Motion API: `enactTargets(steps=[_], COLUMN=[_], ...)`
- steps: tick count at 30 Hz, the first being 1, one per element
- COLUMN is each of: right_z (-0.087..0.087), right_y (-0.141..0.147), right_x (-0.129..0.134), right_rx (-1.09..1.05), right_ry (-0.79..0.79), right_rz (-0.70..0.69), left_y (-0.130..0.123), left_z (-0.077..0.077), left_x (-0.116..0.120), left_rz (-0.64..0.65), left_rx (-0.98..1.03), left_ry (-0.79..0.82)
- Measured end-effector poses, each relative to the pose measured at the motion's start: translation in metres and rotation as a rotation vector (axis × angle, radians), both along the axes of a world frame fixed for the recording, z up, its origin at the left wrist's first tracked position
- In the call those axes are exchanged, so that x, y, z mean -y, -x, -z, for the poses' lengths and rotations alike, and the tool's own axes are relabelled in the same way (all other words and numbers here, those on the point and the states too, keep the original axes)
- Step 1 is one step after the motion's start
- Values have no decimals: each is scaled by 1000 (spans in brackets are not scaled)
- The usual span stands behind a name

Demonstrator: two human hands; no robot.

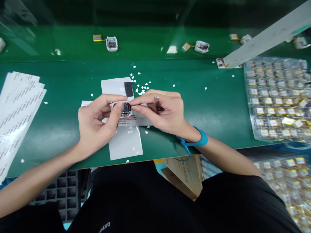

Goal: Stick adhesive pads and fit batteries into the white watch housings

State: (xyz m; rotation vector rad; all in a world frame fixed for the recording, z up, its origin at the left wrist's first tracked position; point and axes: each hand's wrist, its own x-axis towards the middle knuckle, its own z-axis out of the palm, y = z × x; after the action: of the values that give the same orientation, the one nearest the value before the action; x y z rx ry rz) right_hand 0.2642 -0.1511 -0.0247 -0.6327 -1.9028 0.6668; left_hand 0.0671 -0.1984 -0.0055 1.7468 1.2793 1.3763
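Note:
Between thumb and fingers, my left hand (100,116) grips a small white plastic housing (126,109) with a circuit board showing inside. My right hand (162,108) has thumb and index finger pinched at the housing's right edge; whatever is in that pinch is too small to make out. A small metal piece (156,101) shows by the curled fingers of the right hand. Under both hands lie white paper sheets (126,142), one bearing a strip of black labels (128,89). Small white round bits (143,87) are scattered beyond the hands.
Similar housings (112,44) wired to batteries (97,38) sit along the back ledge. Printed sheets (21,110) lie at left. A clear tray (277,100) of battery units stands right, near a white post (264,35). Below the bench are a cardboard box (186,174) and black tray (65,194).

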Motion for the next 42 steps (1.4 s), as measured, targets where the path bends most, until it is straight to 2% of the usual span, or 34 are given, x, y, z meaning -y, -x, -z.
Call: enactTargets(steps=[8,13,17,22,26,28,31,35,39,42], right_z=[5,11,10,10,10,6,-4,-13,-10,-8], right_y=[-9,-9,-9,-7,-6,-6,-5,-1,3,3], right_x=[-4,0,5,10,12,12,11,12,13,13], right_rx=[194,280,323,331,303,303,270,173,83,96], right_ry=[-293,-344,-363,-403,-459,-384,-124,183,295,307], right_rz=[88,174,137,161,165,115,49,15,-55,-27], left_y=[1,-2,-5,-5,-7,-8,-7,-5,-6,-6], left_z=[6,2,0,-1,0,1,4,4,1,0], left_x=[-3,1,6,9,12,13,13,14,15,13], left_rz=[-19,13,26,112,67,35,25,63,96,140], left_rx=[112,121,161,149,110,101,120,46,86,135], left_ry=[54,175,269,283,216,169,119,46,109,117])
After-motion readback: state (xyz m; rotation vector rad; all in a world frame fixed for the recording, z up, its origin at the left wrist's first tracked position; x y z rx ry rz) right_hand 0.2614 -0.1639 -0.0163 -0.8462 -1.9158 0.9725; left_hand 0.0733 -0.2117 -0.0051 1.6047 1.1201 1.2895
